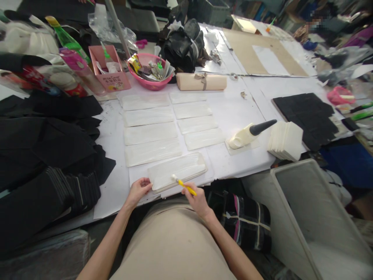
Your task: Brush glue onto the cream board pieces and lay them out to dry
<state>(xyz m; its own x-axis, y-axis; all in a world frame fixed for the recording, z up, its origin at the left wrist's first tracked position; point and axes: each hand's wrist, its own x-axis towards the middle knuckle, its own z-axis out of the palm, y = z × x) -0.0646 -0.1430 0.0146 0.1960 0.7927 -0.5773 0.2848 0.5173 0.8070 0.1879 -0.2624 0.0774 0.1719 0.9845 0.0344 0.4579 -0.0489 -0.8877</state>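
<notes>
My right hand [198, 199] is closed around a small brush [188, 188] with a yellow handle. Its pale bristles touch the top of a stack of white rectangular panels [180, 169] at the table's front edge. With thumb and fingers, my left hand [141, 189] pinches the near left corner of that stack. Wet-looking streaks show on the top panel. Beyond lie two columns of similar white panels [151, 133], laid flat on white paper. To the right, a cream bottle with a black tapered nozzle [243, 136] rests on a white piece.
Piles of black pieces [43, 147] cover the left side. At the back stand a pink basin [150, 72], a pink box [110, 69] and a beige roll [201, 82]. White blocks [285, 140] and black sheets [305, 116] lie right. A grey bin [291, 210] stands below the edge.
</notes>
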